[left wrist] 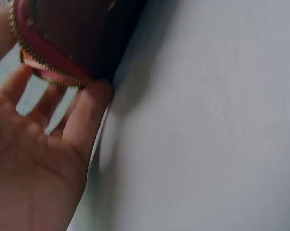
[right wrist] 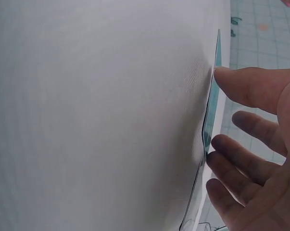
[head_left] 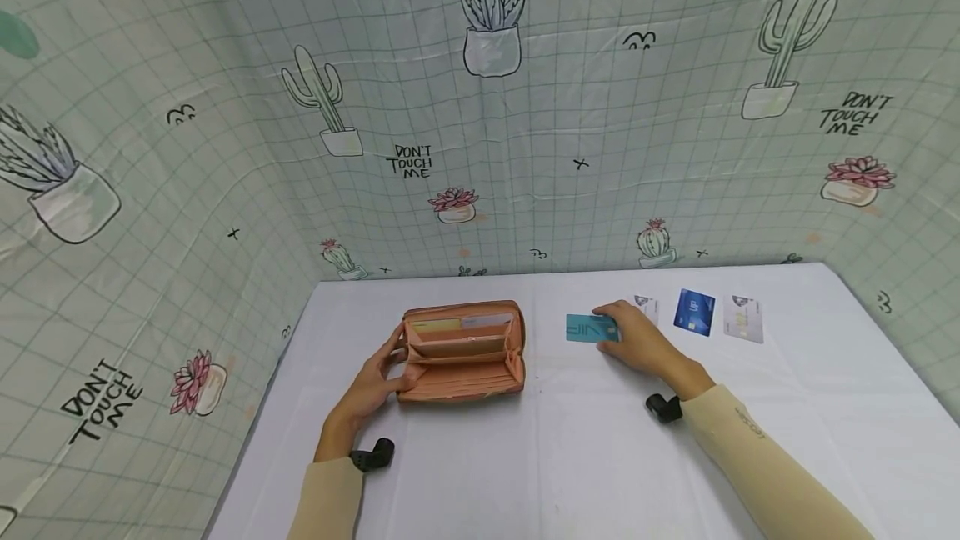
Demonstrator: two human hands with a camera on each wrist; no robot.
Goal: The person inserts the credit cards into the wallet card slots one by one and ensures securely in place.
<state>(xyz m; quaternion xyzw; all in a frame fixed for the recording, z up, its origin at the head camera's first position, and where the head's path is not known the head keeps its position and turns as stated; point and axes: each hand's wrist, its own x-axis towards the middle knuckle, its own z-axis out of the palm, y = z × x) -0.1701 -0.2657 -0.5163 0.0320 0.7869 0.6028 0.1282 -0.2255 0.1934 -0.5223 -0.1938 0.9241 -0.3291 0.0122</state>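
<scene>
Two hands work the white table (head_left: 585,457): the right hand (head_left: 637,344) pinches a teal plastic card (head_left: 588,328) by its edge, while the left hand (head_left: 375,382), fingers curled, holds the open peach zip wallet (head_left: 461,350); three more cards (head_left: 693,311) lie just beyond.

Makeshift recording booth: cactus-print cloth (head_left: 480,107) behind white table (head_left: 585,457).
</scene>
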